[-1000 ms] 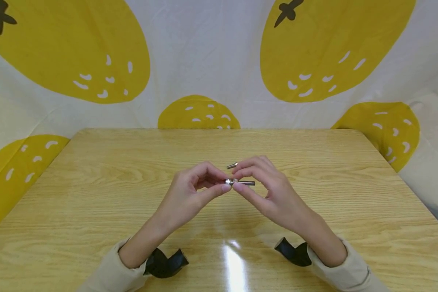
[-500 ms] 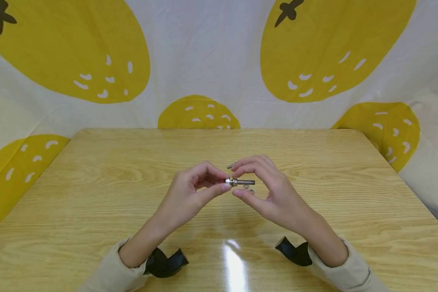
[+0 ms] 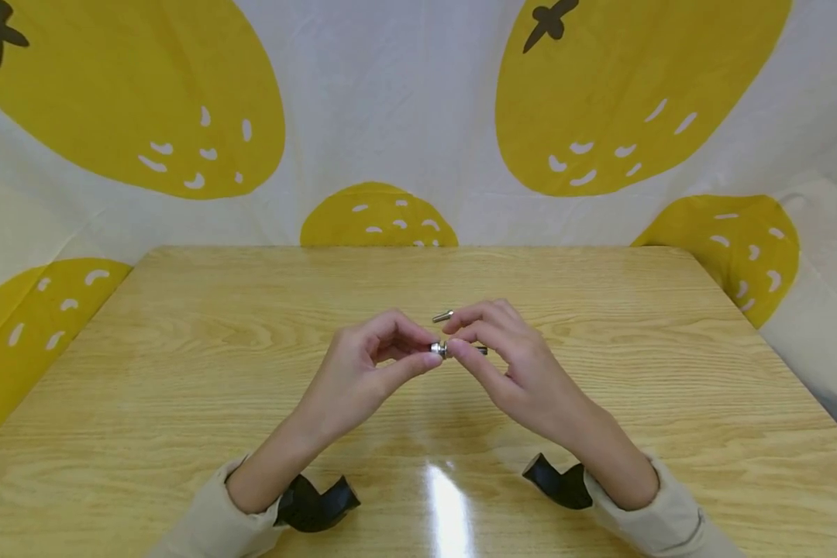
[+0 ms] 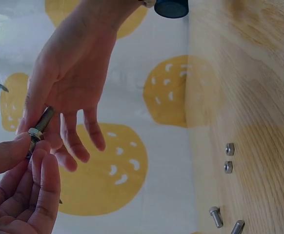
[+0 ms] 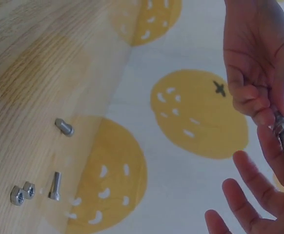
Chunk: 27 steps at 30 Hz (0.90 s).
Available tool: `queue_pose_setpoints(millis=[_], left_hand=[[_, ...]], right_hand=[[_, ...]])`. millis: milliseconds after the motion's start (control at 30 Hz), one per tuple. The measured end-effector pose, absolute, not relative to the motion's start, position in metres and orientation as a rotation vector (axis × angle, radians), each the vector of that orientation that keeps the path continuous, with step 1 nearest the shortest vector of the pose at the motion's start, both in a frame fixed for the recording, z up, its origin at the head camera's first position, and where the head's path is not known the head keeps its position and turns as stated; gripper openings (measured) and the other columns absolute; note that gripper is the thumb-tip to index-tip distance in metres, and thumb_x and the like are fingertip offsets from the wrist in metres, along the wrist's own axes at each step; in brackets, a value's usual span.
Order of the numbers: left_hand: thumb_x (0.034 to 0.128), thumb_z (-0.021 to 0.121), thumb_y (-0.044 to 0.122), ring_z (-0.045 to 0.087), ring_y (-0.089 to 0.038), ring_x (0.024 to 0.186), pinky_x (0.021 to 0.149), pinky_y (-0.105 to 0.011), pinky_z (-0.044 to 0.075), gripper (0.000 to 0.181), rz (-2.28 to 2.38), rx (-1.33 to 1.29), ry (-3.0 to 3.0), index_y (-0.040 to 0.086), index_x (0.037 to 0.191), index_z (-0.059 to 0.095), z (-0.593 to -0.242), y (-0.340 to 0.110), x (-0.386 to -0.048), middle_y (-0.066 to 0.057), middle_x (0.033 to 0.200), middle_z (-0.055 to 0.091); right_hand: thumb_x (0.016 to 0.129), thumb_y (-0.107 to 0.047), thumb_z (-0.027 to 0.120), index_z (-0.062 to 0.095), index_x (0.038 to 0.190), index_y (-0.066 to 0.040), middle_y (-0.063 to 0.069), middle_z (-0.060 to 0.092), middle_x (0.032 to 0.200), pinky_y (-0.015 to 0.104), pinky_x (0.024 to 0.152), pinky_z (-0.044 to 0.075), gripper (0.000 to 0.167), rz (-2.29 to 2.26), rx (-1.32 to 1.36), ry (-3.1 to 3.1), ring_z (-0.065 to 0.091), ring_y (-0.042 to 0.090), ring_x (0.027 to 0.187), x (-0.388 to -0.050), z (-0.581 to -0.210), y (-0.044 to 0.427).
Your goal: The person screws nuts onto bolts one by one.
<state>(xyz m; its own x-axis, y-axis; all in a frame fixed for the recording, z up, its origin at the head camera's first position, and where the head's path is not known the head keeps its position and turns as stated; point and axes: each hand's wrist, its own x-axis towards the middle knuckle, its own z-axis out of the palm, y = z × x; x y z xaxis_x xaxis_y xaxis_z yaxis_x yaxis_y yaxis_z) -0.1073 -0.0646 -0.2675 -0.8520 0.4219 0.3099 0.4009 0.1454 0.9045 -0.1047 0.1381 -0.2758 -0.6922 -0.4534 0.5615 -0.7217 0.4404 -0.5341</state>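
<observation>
Both hands are raised over the middle of the table, meeting at a metal bolt (image 4: 45, 119). My left hand (image 3: 371, 364) pinches the bolt's head end between thumb and fingers, and the threaded shank points to the right. A hex nut (image 4: 35, 132) sits on the shank close to the head. Thumb and index finger of my right hand (image 3: 526, 360) pinch this nut, covering it in the head view; its other fingers are spread loosely. The shank's tip sticks out behind the right thumb.
On the wooden table (image 3: 216, 325) lie two loose nuts (image 4: 230, 149) and two loose bolts (image 5: 55, 186). One loose bolt (image 3: 442, 316) shows just beyond the right fingertips. A fruit-patterned cloth (image 3: 390, 116) hangs behind the table. Black wrist mounts (image 3: 321, 502) sit below the sleeves.
Half a second ago the right thumb and index finger were spread apart from the nut; now they have come together on it again. The left hand keeps its grip on the bolt.
</observation>
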Motion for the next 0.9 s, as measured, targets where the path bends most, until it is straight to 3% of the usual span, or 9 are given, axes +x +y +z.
queue_pose_setpoints(millis=[167,300,500,733,900], left_hand=[[0.0848,0.068,0.010,0.065,-0.011,0.081,0.074,-0.028,0.055,0.012,1.855,0.839,2.366,0.007,0.095,0.064,-0.2674,-0.0649,-0.1073,-0.004,0.094,0.068],[0.0850,0.067,0.009,0.066,-0.011,0.081,0.073,-0.028,0.055,0.012,1.858,0.842,2.365,0.006,0.096,0.064,-0.2674,-0.0649,-0.1074,-0.004,0.095,0.068],[0.0846,0.068,0.009,0.066,-0.011,0.080,0.074,-0.028,0.055,0.013,1.871,0.879,2.357,0.006,0.096,0.064,-0.2679,-0.0643,-0.1077,-0.005,0.095,0.068],[0.0846,0.068,0.011,0.066,-0.014,0.080,0.073,-0.027,0.055,0.012,1.863,0.858,2.353,0.007,0.095,0.063,-0.2685,-0.0645,-0.1070,-0.004,0.093,0.068],[0.0844,0.068,0.011,0.066,-0.014,0.079,0.072,-0.028,0.055,0.012,1.866,0.876,2.342,0.007,0.095,0.063,-0.2685,-0.0634,-0.1069,-0.004,0.091,0.069]], right_hand=[[0.091,-0.016,0.060,0.064,0.098,-0.015,-0.002,0.058,0.114,0.033,0.088,0.044,0.008,1.108,0.991,-2.387,0.047,0.015,0.112,-0.1028,-0.2736,0.1387],[0.084,-0.011,0.069,0.058,0.109,-0.012,0.002,0.056,0.118,0.032,0.095,0.041,0.027,1.146,1.037,-2.361,0.046,0.016,0.114,-0.1019,-0.2711,0.1384],[0.082,-0.003,0.069,0.058,0.105,-0.009,0.005,0.058,0.116,0.029,0.093,0.041,0.026,1.149,1.064,-2.334,0.047,0.017,0.112,-0.1024,-0.2707,0.1379],[0.092,-0.012,0.059,0.063,0.097,-0.012,0.003,0.060,0.111,0.029,0.084,0.044,0.007,1.100,1.053,-2.289,0.049,0.018,0.108,-0.1042,-0.2750,0.1373],[0.096,-0.017,0.052,0.064,0.088,-0.015,-0.001,0.060,0.111,0.033,0.085,0.044,0.014,1.109,0.958,-2.400,0.048,0.015,0.111,-0.1024,-0.2753,0.1377]])
